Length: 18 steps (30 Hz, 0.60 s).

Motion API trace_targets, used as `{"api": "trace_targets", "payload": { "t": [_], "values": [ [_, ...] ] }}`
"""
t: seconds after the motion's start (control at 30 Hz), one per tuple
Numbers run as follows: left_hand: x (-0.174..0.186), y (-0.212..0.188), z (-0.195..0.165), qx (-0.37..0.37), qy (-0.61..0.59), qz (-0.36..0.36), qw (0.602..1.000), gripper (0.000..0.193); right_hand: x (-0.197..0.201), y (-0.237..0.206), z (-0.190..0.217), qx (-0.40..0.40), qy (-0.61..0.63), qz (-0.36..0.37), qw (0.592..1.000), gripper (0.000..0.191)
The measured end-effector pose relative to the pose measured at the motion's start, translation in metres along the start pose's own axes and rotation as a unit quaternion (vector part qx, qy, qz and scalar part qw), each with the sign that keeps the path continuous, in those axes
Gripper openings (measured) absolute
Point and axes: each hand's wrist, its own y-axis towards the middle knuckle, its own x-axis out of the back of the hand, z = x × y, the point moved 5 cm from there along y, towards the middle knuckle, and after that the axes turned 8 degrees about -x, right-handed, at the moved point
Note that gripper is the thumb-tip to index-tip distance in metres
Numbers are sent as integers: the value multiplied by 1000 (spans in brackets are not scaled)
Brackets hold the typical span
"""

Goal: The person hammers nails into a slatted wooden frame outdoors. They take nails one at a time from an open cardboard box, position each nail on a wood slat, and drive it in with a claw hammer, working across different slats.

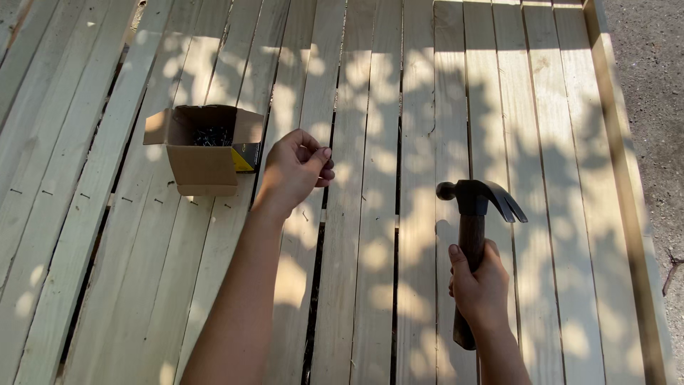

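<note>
Pale wooden boards (370, 107) fill the view, laid side by side with narrow gaps and dappled with leaf shadow. On them at the left sits an open cardboard box (203, 150) with dark nails (212, 135) inside. The right hand (481, 285) is wrapped tight around a hammer (472, 214), head upright (claw pointing right). The left hand (293, 171) hovers just right of the box, fingertips pinched together; what they pinch cannot be told.
</note>
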Motion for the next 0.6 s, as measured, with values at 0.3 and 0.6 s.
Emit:
{"api": "trace_targets", "payload": {
  "t": [0.3,0.6],
  "values": [
    [-114,-28,93,38,-28,71,996,18,-8,29,-51,87,-80,-54,991,33],
    [-155,-21,87,-174,51,116,976,10,-13,39,-61,80,-112,-71,988,34]
  ]
}}
